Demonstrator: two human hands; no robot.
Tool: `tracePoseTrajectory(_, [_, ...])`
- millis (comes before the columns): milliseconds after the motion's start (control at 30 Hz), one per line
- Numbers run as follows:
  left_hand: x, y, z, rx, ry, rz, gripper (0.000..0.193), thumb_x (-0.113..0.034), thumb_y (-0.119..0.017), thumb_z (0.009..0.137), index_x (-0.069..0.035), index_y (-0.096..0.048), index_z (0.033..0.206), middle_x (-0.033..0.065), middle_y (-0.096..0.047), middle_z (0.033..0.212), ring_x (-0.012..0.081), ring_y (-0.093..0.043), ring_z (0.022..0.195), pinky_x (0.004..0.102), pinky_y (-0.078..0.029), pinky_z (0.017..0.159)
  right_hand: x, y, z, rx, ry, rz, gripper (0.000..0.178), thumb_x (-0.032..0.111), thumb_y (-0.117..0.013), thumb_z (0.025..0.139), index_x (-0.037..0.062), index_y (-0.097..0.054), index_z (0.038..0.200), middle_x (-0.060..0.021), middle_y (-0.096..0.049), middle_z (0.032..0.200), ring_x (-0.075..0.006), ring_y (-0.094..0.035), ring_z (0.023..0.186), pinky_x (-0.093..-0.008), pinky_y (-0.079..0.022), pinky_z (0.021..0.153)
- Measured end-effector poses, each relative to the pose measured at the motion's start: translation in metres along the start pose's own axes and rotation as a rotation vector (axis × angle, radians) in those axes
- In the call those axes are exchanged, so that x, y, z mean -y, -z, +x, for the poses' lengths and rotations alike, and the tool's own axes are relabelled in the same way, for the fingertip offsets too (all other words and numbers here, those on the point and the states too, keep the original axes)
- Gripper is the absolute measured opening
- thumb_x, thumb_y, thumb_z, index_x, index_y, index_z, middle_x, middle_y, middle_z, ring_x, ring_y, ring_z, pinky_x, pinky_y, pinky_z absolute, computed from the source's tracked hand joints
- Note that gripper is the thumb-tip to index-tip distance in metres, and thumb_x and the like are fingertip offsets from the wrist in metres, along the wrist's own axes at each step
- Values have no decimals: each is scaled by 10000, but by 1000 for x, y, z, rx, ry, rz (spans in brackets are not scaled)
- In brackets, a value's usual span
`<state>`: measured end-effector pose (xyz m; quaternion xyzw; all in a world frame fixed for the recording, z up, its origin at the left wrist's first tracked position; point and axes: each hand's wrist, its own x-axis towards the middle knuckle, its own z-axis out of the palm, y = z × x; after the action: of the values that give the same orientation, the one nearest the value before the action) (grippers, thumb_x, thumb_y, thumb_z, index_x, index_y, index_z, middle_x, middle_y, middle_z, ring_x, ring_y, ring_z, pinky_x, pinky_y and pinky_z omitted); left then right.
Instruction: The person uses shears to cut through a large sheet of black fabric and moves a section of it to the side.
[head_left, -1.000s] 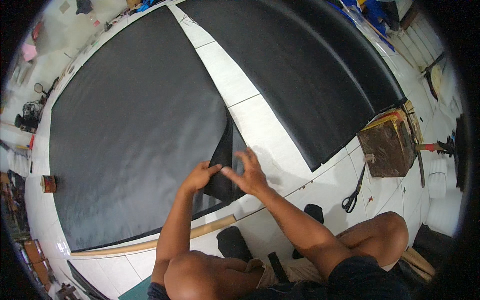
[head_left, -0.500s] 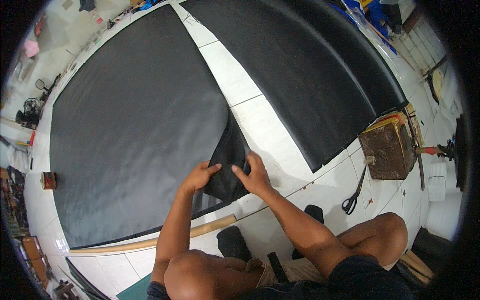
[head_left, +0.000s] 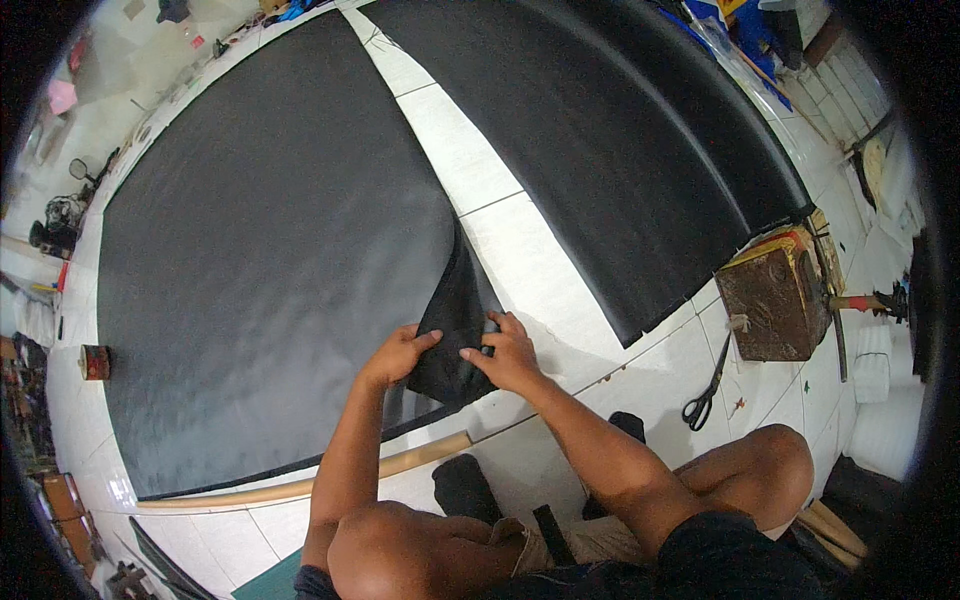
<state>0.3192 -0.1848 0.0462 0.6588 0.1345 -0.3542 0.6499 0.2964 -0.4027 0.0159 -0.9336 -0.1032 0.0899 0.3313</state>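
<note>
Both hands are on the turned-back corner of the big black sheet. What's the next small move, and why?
Probably press the fold flat. The left hand and right hand both pinch the folded corner of the black sheet, which bulges up off the white tiled floor rather than lying creased.

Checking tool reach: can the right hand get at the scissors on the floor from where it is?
Probably yes. The scissors lie on bare white tile right of the right hand, with nothing between them. That hand is gripping the folded black sheet corner, so it must let go first.
</note>
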Motion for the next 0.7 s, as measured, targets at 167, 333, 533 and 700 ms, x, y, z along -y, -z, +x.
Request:
tracePoseTrajectory(167, [1,-5,5,-6,25,-16,284,-280,-613,929,-6,-671,971,49,-687,868,147,-625,717,303,-503,680,6,2,5,-273,-81,372,694,513,-741,759,93,-487,1251,-271,-391,1372,-448,-425,1237,-501,-385,1021])
tracePoseTrajectory(333, [-4,-1,1,-13,29,94,293,-259,-591,945,22,-660,991,56,-681,866,143,-614,702,313,-501,654,38,2,-1,-122,-60,23,613,545,-796,675,71,-630,1027,-288,-350,1416,-478,-328,1325,-543,-336,1039])
tracePoseTrajectory(533, [0,-2,1,-8,9,23,284,-245,-589,945,24,-660,1000,69,-689,882,153,-632,723,302,-516,676,9,-8,-2,-80,-36,15,498,445,-783,734,43,-653,998,-254,-408,1398,-436,-380,1298,-505,-359,1022])
tracePoseTrajectory(700, [-9,-10,-4,-40,15,-21,273,-236,-587,946,22,-662,1000,74,-694,898,156,-644,750,299,-524,706,-10,6,7,-186,-166,573,596,434,-744,777,58,-561,1202,-258,-404,1400,-403,-443,1240,-466,-387,1018])
